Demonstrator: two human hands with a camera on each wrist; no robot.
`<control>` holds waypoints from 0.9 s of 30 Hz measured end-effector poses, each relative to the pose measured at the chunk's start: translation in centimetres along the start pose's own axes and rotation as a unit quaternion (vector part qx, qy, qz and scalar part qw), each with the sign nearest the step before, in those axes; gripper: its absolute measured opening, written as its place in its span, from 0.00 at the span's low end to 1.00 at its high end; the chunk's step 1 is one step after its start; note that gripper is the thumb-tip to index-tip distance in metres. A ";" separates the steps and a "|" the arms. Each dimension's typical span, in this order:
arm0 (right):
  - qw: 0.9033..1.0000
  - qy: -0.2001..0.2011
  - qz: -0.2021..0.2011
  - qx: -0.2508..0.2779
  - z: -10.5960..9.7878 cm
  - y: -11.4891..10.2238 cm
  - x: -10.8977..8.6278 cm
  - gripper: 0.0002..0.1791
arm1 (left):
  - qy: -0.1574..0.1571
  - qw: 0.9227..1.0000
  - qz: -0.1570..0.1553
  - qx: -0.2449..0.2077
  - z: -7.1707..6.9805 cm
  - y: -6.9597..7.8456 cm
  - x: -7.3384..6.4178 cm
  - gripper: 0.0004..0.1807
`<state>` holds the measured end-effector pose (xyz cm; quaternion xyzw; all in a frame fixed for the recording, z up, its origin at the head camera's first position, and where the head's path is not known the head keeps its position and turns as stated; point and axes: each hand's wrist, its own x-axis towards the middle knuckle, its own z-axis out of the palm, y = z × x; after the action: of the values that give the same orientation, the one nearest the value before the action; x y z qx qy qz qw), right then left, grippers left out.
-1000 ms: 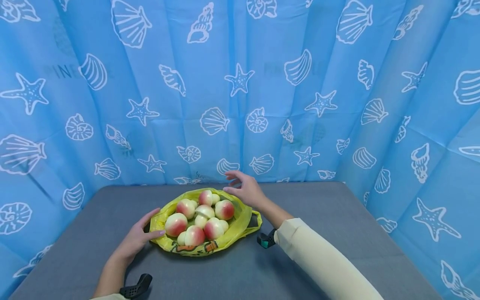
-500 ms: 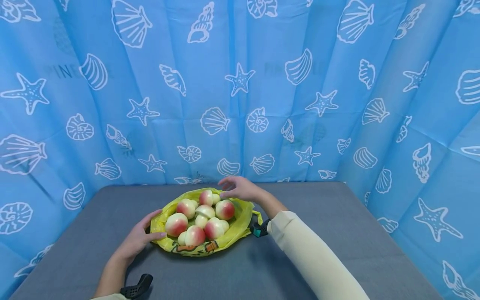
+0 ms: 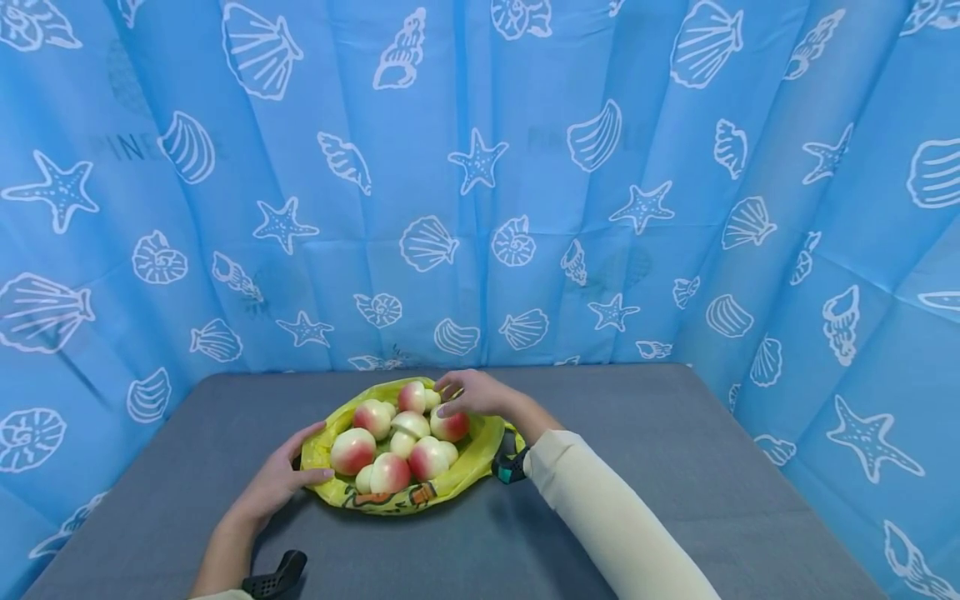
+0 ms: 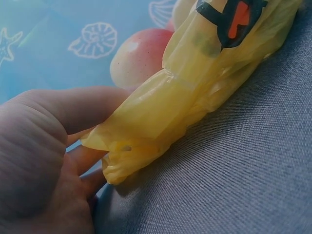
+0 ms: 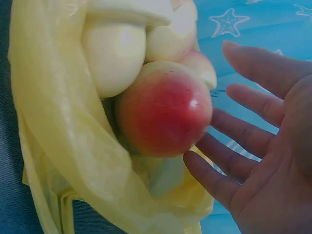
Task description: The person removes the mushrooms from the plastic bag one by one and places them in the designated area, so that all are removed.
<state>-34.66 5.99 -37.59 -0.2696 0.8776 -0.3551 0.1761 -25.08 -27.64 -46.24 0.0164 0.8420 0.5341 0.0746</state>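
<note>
A yellow plastic bag (image 3: 480, 454) lies opened out on the table, its rim spread around several red-and-cream toy mushrooms (image 3: 352, 451). My left hand (image 3: 276, 479) holds the bag's left end, thumb over the rim; in the left wrist view the other fingers pass behind the yellow plastic (image 4: 161, 117). Over the bag's far right side is my right hand (image 3: 480, 393), nearest the right-hand mushroom (image 3: 450, 427). The right wrist view shows its fingers (image 5: 248, 134) spread and loosely bent beside that mushroom's red cap (image 5: 168, 112); whether a fingertip touches it I cannot tell.
A grey cloth-covered table (image 3: 637, 467) extends around the bag. Behind it and at the sides hangs a blue curtain (image 3: 420, 183) with white shell and starfish prints. A black device is strapped to each wrist.
My right hand has moved down and slightly left, from beyond the bag's far rim to the right-hand mushroom. My left hand and the bag stay almost still.
</note>
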 end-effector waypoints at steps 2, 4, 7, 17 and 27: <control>1.000 -0.002 0.001 -0.013 0.3 0.1 0.1 0.25 | 0.000 1.000 0.000 0.000 0.0 0.0 0.0 0.48; 1.000 -0.003 0.001 -0.026 0.5 0.2 0.3 0.24 | -0.001 1.000 0.001 0.000 0.0 0.0 0.0 0.48; 0.999 -0.004 0.002 -0.045 0.9 0.3 0.5 0.24 | -0.001 1.000 0.000 -0.003 0.0 0.0 0.0 0.48; 0.991 -0.015 0.013 -0.136 1.8 0.2 0.3 0.25 | 0.003 1.000 0.000 0.004 0.1 0.0 0.2 0.49; 0.985 -0.017 -0.015 -0.171 2.4 0.4 0.2 0.24 | 0.000 1.000 -0.007 0.005 0.0 0.2 -0.1 0.49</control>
<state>-33.75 4.89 -39.53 -0.3149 0.9181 -0.1983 0.1365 -25.00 -27.53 -46.07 0.0107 0.8445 0.5297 0.0782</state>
